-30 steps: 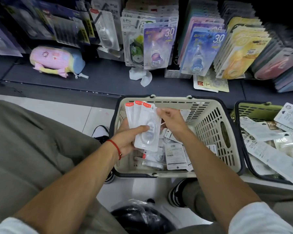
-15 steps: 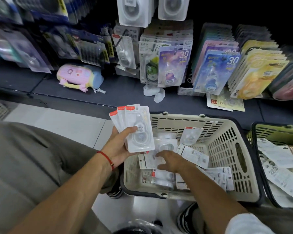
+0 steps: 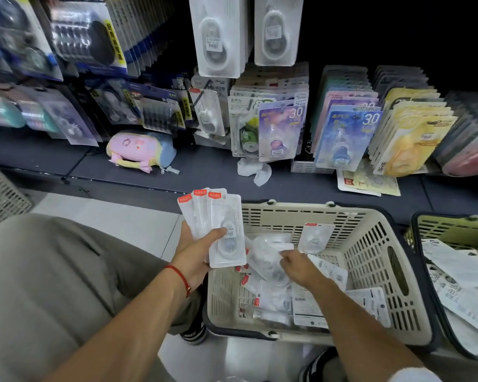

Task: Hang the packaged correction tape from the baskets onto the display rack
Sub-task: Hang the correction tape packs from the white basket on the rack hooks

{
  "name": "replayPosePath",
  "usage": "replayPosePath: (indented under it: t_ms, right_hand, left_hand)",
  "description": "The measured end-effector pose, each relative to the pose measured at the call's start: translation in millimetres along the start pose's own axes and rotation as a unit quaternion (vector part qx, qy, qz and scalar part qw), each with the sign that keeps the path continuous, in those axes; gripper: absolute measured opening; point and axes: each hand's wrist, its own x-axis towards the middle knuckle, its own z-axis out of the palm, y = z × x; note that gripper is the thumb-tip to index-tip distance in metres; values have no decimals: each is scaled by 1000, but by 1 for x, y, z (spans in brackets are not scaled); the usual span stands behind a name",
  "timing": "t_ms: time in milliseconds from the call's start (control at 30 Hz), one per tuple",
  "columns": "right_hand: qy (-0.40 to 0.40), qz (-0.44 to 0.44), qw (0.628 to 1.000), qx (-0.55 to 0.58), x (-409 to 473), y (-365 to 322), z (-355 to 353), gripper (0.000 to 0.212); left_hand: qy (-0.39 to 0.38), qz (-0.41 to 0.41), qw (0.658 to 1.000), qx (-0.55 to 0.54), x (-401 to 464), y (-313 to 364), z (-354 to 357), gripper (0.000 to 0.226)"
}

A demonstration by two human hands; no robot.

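Note:
My left hand (image 3: pixel 198 253) holds a fanned stack of three white correction tape packs (image 3: pixel 223 230) with red top tabs, raised just left of the beige basket (image 3: pixel 370 241). My right hand (image 3: pixel 297 264) is down inside that basket, fingers pinching a clear pack (image 3: pixel 271 253) lying on the pile of loose packs (image 3: pixel 276 299). One pack (image 3: pixel 315 237) leans on the basket's far wall. On the display rack, matching white packs (image 3: pixel 218 37) hang at the top centre, with a second row (image 3: pixel 276 28) beside them.
A green basket (image 3: pixel 453 230) with flat white packs stands at the right edge. Coloured tape packs (image 3: pixel 345 136) and yellow ones (image 3: pixel 411 136) hang low on the rack. A pastel pencil case (image 3: pixel 141 150) and crumpled paper (image 3: pixel 253 168) lie on the dark shelf. A grey basket (image 3: pixel 0 197) is far left.
My right hand left the stack and dropped into the beige basket onto a pack. The view tilted up, showing the hanging white packs. My left hand kept its stack.

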Motion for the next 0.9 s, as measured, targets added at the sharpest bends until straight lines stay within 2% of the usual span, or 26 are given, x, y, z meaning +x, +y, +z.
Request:
replayPosePath:
  t_ms: [67, 133, 200, 267, 367, 500, 567, 633, 733, 900]
  right_hand:
    - [41, 55, 984, 166, -2, 1, -28, 25]
    - [66, 66, 937, 336, -11, -7, -54, 24]
    - [75, 21, 893, 443, -22, -31, -82, 26]
    - [71, -57, 876, 474, -33, -68, -113, 32]
    - [121, -170, 889, 407, -48, -130, -158, 38]
    - [178, -260, 896, 313, -65, -202, -209, 65]
    - [201, -299, 903, 233, -75, -233, -232, 47]
    - [240, -333, 897, 167, -83, -259, -252, 35]
    - [285, -352, 889, 74, -83, -280, -276, 34]
    - [322, -320, 890, 29, -61, -287, -288, 32]
  left_hand:
    - [4, 24, 999, 24, -1, 4, 6, 60]
    - [-6, 36, 999, 14, -2, 11, 15, 62]
    - [-30, 53, 998, 8, -4, 23, 31, 63]
    - [-59, 82, 995, -3, -3, 42, 51, 62]
    - [-101, 142, 984, -22, -2, 85, 82, 61]
    - [-155, 250, 956, -17, 4, 159, 116, 67]
    - [-160, 296, 942, -12, 8, 196, 128, 65]
    - [-144, 344, 928, 2, 13, 228, 136, 62]
    - [-97, 418, 903, 39, 21, 255, 139, 64]
    - [5, 469, 882, 33, 34, 249, 125, 65]
